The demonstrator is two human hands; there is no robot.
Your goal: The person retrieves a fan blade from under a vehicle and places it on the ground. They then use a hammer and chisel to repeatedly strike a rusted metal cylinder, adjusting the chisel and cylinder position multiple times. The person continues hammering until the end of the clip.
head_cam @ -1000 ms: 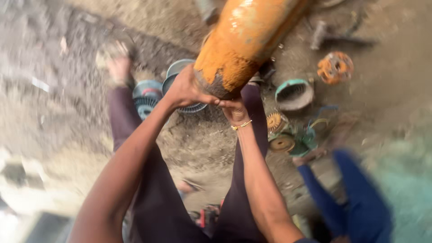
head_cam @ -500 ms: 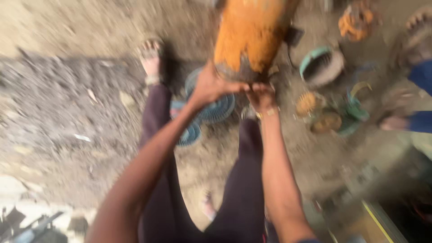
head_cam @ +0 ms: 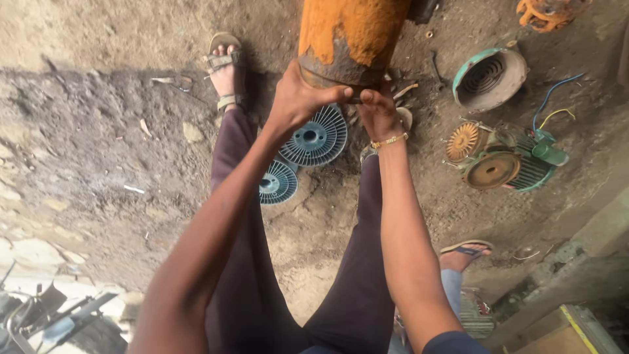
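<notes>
Between both hands, the rusty orange cylinder (head_cam: 350,36) stands on the dirt floor (head_cam: 98,124), its lower rim gripped: left hand (head_cam: 298,98) wrapped closed over it, right hand (head_cam: 379,111) pinching beside. Lifting looks barely begun (base seems still down). Since half a second ago, the grip is unchanged; blue fan discs (head_cam: 314,137) sit just below the left hand.

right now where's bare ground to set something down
Bare dirt lies left of the sandalled foot, and between the legs below the two fan wheels. It is crowded right of the orange cylinder, around the motor and green cover.
</notes>
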